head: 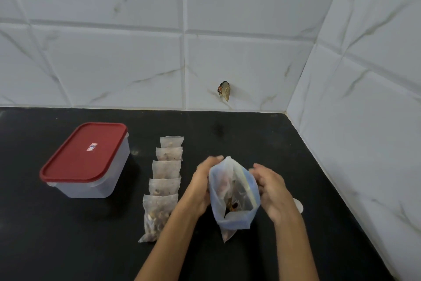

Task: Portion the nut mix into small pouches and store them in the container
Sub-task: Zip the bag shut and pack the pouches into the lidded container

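Observation:
A clear zip bag [232,192] with some nut mix at its bottom stands open on the black counter [284,144]. My left hand [202,180] grips the bag's left rim, fingers curled over the top edge. My right hand [271,189] holds the right rim with curled fingers. Left of the bag, several small filled pouches [164,180] lie in an overlapping row running away from me. A clear plastic container [91,162] with a red lid shut on it sits further left.
White marble-look tiled walls close the counter at the back and right, forming a corner. A small crumpled scrap [224,90] sticks on the back wall. A white round object [298,205] peeks out behind my right wrist.

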A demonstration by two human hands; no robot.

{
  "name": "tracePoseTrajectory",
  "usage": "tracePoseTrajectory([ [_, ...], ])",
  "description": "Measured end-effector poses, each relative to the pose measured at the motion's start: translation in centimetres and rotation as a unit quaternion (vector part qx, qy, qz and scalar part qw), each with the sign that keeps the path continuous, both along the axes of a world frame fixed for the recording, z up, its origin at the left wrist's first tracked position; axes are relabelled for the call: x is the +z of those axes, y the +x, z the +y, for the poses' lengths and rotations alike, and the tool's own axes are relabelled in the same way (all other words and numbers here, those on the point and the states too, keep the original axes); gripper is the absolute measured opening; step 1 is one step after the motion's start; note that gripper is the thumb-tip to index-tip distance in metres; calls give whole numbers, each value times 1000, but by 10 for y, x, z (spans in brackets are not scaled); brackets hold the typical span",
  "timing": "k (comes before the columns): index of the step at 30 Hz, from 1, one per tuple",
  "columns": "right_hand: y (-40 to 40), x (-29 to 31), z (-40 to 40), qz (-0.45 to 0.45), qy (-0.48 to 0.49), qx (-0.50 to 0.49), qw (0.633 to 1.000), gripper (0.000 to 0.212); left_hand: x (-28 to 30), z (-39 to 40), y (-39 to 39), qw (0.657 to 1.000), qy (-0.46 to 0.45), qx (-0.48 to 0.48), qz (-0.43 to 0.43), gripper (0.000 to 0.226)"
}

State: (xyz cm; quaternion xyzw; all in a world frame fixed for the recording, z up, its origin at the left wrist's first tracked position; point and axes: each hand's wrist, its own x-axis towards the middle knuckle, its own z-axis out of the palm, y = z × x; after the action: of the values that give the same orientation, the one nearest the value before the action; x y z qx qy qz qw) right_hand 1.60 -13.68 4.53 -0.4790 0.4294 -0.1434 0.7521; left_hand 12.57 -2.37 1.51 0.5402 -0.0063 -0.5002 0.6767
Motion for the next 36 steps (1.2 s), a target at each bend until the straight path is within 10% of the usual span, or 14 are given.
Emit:
tracePoseTrajectory([
  [3,4,-5,5,9,13,-16,1000,27,-3,-5,3,998,56,24,3,65],
  [9,-1,-11,10,35,-155,-62,985,57,-9,2,-7,974,62,40,-213,10],
  [15,-1,-11,8,36,-355,-49,933,68,-13,6,-2,861,188,50,-469,22],
  [27,1,-25,-2,138,-371,43,917,25,-12,6,1,865,180,27,-468,29],
  [33,4,-12,11,139,-517,15,844,16,-7,6,-10,764,204,83,-606,9],
  [36,13,-9,27,145,-592,-10,793,15,-3,0,-20,794,123,136,-579,10],
])
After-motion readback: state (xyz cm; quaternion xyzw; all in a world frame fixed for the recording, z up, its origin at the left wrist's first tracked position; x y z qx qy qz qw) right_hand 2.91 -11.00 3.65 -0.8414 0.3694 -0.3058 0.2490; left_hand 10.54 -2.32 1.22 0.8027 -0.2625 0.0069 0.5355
